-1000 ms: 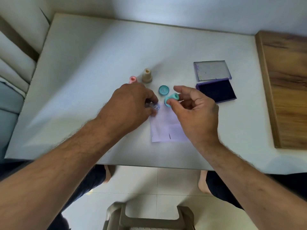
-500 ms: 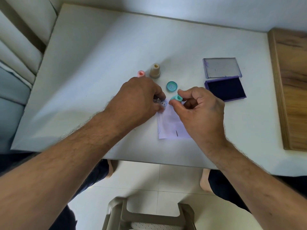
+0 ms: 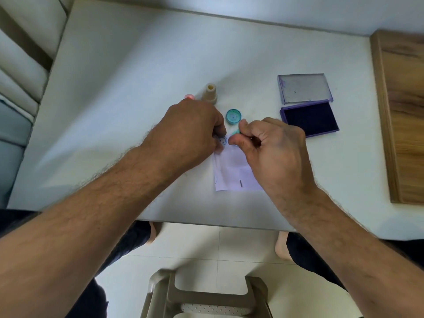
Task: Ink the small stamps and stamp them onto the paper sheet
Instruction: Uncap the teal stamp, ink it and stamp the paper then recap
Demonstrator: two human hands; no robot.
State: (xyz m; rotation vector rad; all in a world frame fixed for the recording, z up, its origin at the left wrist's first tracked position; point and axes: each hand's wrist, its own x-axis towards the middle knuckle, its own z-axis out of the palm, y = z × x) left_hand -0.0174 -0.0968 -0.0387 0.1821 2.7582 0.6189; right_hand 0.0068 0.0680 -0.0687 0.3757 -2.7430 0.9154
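Note:
A small white paper sheet lies on the white table with a round blue stamp print near its top left corner. My left hand presses its fingertips on that corner, holding the sheet down. My right hand pinches a small teal stamp and holds it low over the sheet's top edge. A teal cap lies just beyond. A beige stamp and a pink stamp stand behind my left hand. The open ink pad is to the right.
The ink pad's clear lid lies flat behind the pad. A wooden board runs along the table's right side. A plastic stool stands on the tiled floor below the table's near edge.
My right hand has turned the teal stamp downward and lowered it toward the sheet's top edge. My left hand has stayed on the sheet's corner.

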